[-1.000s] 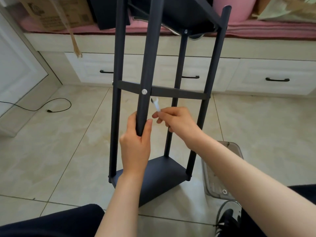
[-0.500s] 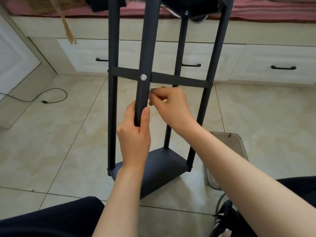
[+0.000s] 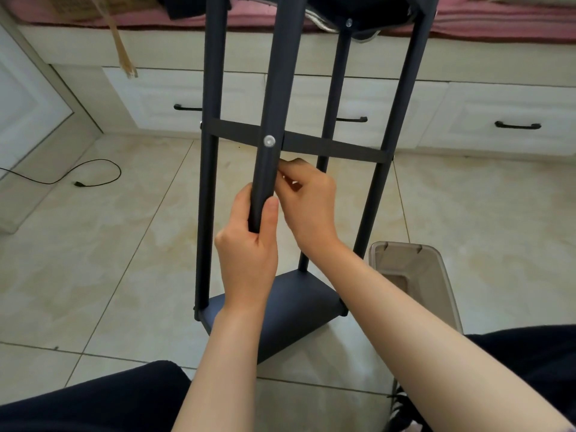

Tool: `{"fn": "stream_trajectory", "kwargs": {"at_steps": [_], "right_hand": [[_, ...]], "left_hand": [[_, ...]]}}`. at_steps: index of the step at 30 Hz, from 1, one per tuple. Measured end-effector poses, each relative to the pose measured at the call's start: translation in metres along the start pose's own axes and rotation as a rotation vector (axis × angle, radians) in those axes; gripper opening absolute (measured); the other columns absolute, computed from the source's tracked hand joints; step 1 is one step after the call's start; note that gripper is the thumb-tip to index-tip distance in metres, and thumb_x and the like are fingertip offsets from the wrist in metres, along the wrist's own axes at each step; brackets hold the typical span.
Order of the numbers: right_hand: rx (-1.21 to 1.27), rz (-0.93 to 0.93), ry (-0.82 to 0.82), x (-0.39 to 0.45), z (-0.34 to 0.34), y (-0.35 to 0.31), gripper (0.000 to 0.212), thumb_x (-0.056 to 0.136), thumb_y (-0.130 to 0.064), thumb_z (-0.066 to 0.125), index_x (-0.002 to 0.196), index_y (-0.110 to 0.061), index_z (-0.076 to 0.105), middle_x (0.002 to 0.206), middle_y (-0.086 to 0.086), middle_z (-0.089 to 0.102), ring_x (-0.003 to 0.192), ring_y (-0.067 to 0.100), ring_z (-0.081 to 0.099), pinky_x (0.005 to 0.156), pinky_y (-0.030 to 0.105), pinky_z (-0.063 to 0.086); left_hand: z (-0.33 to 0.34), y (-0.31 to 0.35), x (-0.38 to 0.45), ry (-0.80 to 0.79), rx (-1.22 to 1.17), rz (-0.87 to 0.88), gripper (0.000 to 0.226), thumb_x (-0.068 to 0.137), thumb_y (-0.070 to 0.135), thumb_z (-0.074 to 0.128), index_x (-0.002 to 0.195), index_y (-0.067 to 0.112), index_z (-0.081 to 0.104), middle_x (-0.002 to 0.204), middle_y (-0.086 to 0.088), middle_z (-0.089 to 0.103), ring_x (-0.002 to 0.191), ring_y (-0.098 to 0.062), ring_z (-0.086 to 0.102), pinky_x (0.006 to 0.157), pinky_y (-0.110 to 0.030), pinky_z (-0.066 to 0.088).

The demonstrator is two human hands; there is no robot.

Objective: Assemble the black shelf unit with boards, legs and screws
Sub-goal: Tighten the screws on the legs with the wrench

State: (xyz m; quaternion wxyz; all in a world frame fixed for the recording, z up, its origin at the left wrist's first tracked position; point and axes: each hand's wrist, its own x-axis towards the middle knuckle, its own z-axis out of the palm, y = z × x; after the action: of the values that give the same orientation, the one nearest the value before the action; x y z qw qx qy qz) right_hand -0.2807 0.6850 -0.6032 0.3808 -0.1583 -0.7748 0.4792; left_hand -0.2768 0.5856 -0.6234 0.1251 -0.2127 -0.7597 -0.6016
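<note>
The person's left hand [image 3: 246, 260] and right hand [image 3: 307, 202] were bare, forearms unsleeved, with dark navy trousers [image 3: 103, 403] over both legs.

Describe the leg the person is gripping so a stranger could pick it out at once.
Start at the black shelf unit standing on the tiled floor. Of its four upright legs, take the nearest leg, the one that the left hand grips. Unlike the other three, its lower end hangs free above the bottom board, and a silver screw shows on its front.
</note>
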Motion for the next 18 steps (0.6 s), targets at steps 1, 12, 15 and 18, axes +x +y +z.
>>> {"fn": "stream_trajectory", "kwargs": {"at_steps": [1, 12, 15, 18], "right_hand": [[0.009, -0.011, 0.024, 0.000, 0.003, 0.001, 0.014, 0.091, -0.012, 0.067, 0.083, -0.004, 0.076, 0.071, 0.007, 0.068, 0.065, 0.021, 0.057, 0.064, 0.038, 0.050], [0.104, 0.104, 0.088, 0.015, 0.024, 0.007, 0.014, 0.089, -0.004, 0.066, 0.076, 0.001, 0.071, 0.072, 0.009, 0.070, 0.070, 0.031, 0.063, 0.069, 0.046, 0.054], [0.107, 0.085, 0.049, 0.007, 0.011, 0.007, 0.014, 0.094, -0.008, 0.062, 0.086, -0.006, 0.073, 0.078, -0.001, 0.067, 0.075, 0.019, 0.062, 0.069, 0.034, 0.053], [0.097, 0.136, -0.039, -0.002, -0.005, 0.008, 0.017, 0.099, -0.011, 0.056, 0.097, -0.010, 0.072, 0.090, 0.001, 0.068, 0.083, 0.010, 0.061, 0.072, 0.024, 0.051]], "left_hand": [[0.000, 0.000, 0.000, -0.002, -0.004, -0.002, 0.044, 0.100, 0.044, 0.048, 0.130, 0.015, 0.062, 0.076, 0.027, 0.058, 0.062, -0.004, 0.056, 0.055, -0.009, 0.040], [-0.001, -0.002, 0.001, -0.020, -0.007, -0.009, 0.046, 0.099, 0.044, 0.049, 0.129, 0.012, 0.064, 0.073, 0.023, 0.058, 0.060, -0.006, 0.054, 0.056, -0.009, 0.039], [0.000, -0.001, 0.001, -0.022, -0.001, -0.013, 0.043, 0.099, 0.045, 0.049, 0.129, 0.017, 0.063, 0.068, 0.018, 0.054, 0.056, -0.009, 0.050, 0.052, -0.013, 0.037], [0.001, 0.001, 0.000, -0.024, 0.002, -0.011, 0.045, 0.099, 0.047, 0.048, 0.129, 0.017, 0.063, 0.067, 0.014, 0.051, 0.055, -0.010, 0.047, 0.049, -0.018, 0.038]]}}
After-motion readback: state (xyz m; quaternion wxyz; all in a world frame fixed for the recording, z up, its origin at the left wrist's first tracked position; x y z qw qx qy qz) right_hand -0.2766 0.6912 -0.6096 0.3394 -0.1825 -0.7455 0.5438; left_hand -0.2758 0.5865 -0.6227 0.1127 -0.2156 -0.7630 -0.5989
